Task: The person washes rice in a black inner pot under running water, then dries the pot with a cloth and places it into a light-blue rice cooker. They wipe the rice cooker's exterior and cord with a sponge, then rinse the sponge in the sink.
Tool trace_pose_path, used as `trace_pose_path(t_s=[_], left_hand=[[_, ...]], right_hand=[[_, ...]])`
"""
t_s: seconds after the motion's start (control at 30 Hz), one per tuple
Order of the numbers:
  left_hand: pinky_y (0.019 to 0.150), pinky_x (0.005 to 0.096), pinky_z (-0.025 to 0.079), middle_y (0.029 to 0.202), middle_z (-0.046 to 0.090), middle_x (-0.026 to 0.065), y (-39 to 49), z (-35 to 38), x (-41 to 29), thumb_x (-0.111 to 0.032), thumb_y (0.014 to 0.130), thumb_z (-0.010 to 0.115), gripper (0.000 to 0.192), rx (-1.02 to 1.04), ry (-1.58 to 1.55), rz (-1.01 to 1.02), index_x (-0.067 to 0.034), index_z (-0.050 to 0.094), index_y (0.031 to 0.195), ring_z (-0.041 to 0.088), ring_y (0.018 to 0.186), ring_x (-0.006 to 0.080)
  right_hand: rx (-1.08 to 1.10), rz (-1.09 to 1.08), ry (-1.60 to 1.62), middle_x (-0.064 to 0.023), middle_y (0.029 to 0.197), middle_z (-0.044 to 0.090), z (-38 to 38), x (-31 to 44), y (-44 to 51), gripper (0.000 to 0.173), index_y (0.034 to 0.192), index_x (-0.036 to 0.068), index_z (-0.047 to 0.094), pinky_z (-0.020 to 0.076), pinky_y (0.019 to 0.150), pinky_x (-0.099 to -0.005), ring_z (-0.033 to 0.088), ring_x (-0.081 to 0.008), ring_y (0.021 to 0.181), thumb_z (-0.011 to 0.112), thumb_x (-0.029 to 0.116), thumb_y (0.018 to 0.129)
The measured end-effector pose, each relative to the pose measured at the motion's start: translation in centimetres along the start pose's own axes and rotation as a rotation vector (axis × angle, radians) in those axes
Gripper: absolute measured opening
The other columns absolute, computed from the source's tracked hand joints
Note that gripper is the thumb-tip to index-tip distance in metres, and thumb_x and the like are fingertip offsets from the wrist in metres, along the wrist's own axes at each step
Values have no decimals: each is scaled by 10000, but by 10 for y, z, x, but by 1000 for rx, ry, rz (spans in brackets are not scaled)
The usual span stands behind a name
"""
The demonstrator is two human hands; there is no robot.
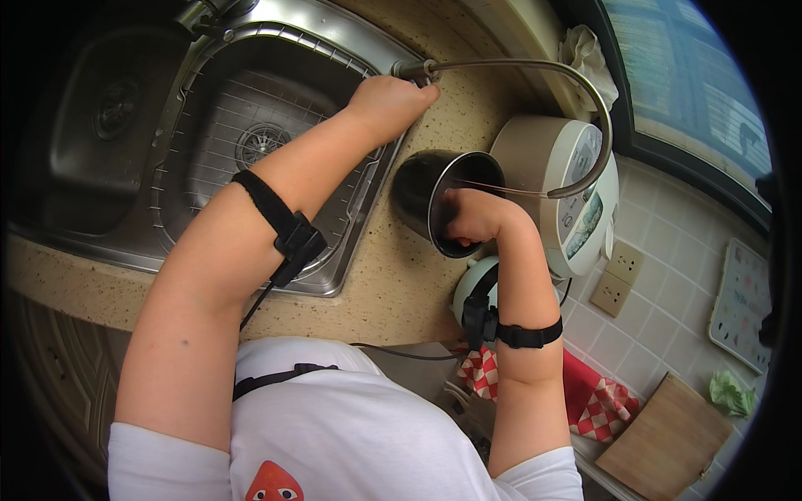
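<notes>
My left hand [395, 106] is at the base of a thin gooseneck faucet [576, 69] on the sink's rim, its fingers curled about the small handle. From the spout a thin stream of water [495, 186] runs into a dark metal inner pot [413, 194] of a rice cooker. That pot is on the countertop beside the sink. Inside its mouth is my right hand [479, 216], bent at the wrist. The fingertips and whatever lies in the pot are hidden from me.
A rice cooker [532, 147] stands just right of the pot, with a pale green rounded appliance [465, 291] near it. To the left is a steel sink [338, 285] with a wire rack. Wall sockets [617, 278] and a wooden cutting board [664, 438] are on the right.
</notes>
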State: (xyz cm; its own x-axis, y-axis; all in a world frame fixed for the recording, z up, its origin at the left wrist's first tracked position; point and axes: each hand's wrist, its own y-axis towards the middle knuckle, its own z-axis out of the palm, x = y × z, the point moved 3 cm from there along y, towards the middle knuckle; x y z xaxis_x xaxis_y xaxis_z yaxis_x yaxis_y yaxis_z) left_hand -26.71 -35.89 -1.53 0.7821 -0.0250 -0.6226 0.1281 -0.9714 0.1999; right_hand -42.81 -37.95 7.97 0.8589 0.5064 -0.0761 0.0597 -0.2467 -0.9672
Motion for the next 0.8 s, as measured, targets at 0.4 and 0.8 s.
trace_pose_path(t_s=[0.4, 0.8], left_hand=[[593, 431, 535, 763, 670, 141, 1, -3, -3, -87, 836, 484, 249, 13, -23, 1, -84, 574, 1067, 674, 747, 321], [631, 440, 540, 824, 675, 165, 7, -5, -5, -38, 797, 519, 260, 76, -88, -20, -32, 605, 1042, 665, 804, 347]], right_hand=[[-2, -13, 39, -72, 612, 612, 2, -4, 4, 371, 1055, 2, 576, 463, 529, -308, 607, -172, 559, 635, 54, 693], [-2, -26, 41, -67, 604, 610, 1, -2, 1, 310, 984, 0, 583, 460, 534, -301, 603, -170, 554, 652, 66, 689]])
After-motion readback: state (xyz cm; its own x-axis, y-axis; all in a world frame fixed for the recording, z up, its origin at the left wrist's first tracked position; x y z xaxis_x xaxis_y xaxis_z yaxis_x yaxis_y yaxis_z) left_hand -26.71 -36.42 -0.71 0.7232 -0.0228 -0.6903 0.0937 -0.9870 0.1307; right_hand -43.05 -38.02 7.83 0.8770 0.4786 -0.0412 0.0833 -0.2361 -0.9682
